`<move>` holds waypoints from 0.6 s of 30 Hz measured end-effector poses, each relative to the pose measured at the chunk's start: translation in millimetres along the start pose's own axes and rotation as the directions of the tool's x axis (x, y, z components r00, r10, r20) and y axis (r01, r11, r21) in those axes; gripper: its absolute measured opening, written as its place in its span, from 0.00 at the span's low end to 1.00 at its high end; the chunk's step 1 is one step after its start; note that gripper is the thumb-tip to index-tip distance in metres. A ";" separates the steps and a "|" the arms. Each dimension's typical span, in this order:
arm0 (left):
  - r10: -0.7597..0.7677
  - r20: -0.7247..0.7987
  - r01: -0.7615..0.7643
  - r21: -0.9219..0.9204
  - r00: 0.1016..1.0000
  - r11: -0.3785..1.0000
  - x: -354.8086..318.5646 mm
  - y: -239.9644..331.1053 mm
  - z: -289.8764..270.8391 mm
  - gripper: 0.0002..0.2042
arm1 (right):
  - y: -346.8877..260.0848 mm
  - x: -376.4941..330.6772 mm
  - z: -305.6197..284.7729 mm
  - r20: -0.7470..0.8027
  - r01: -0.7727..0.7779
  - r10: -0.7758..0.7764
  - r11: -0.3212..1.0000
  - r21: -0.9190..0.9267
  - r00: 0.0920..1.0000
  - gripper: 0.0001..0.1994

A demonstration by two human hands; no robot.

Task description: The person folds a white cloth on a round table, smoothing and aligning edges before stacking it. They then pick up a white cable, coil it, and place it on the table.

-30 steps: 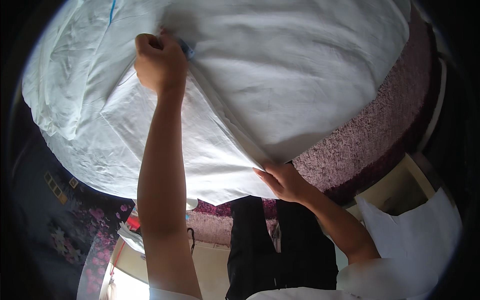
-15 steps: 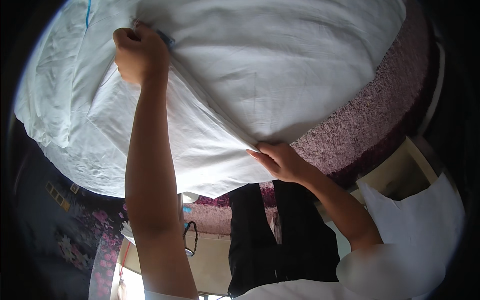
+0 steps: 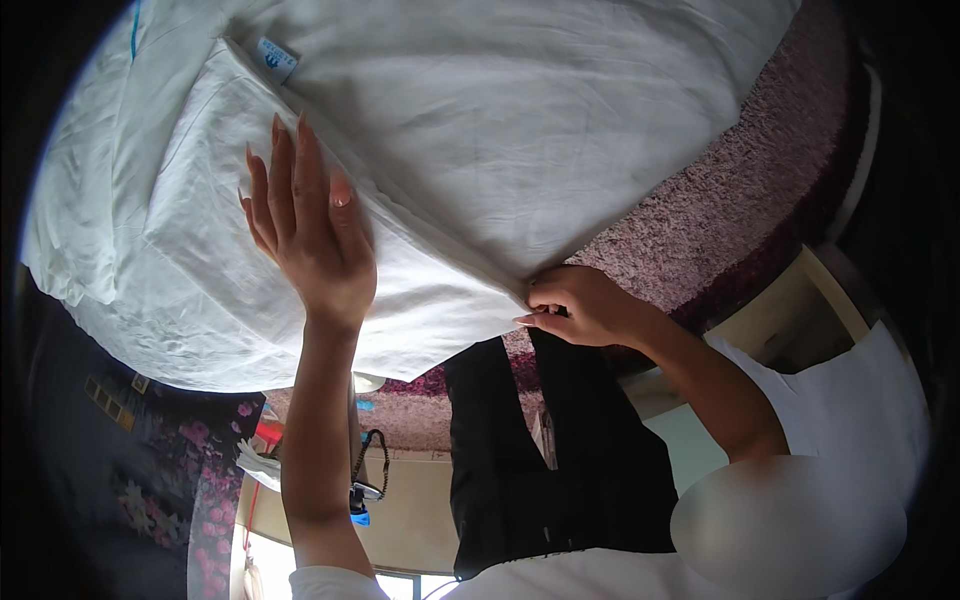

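Observation:
A white sheet [image 3: 190, 195] is spread in front of me, with a folded-over flap whose edge runs slantwise from far left toward near right. My left hand [image 3: 315, 230] rests on this flap with its fingers stretched out and its palm down, gripping nothing. At the near right corner of the flap, my right hand [image 3: 575, 305] pinches the sheet's edge between thumb and fingers. A small blue-and-white fabric tag [image 3: 276, 60] sticks out by the far corner of the fold.
Mottled pink-purple carpet [image 3: 690, 220] shows beyond the sheet's right edge. My black trousers [image 3: 590, 450] are close below it. A cream piece of furniture [image 3: 800, 300] stands at the right, and a dark floral panel [image 3: 160, 490] at the lower left. A coiled black cord [image 3: 383, 465] hangs near my left forearm.
My left hand has let go of the fold's far corner, come nearer and opened flat on the cloth. The tag is now uncovered. My right hand still pinches the near corner.

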State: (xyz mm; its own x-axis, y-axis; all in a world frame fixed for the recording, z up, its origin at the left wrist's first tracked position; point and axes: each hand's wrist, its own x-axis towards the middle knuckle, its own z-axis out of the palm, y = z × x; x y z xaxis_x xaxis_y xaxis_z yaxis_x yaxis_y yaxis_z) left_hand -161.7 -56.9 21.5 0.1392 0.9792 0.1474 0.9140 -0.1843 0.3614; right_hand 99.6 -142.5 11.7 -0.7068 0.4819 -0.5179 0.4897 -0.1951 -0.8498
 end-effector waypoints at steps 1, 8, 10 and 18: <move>-0.011 -0.021 0.012 0.009 1.000 1.000 -0.8 -2.5 6.7 0.23 | 0.1 -2.1 2.1 -0.088 0.034 -0.032 0.999 0.013 0.996 0.09; -0.064 -0.049 0.070 0.135 0.997 0.988 3.6 7.5 19.6 0.25 | 3.4 -6.8 41.1 -0.537 0.088 -0.142 0.988 -0.125 0.831 0.06; -0.079 -0.049 0.085 0.135 0.996 0.987 4.6 11.4 19.8 0.26 | 11.2 -9.2 57.2 -0.533 0.043 -0.079 0.996 -0.080 0.842 0.12; -0.184 -0.065 0.189 0.081 0.981 0.979 9.2 19.4 27.4 0.31 | 0.5 1.4 55.6 -0.539 -0.016 0.251 0.915 0.402 0.804 0.19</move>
State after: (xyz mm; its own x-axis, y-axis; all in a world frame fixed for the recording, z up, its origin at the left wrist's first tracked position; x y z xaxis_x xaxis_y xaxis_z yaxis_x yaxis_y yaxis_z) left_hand -132.2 -49.1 4.7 -0.0566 0.9888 0.1378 0.9517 0.0117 0.3068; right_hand 70.5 -189.3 5.1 -0.1706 0.7987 -0.5771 0.2542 -0.5302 -0.8089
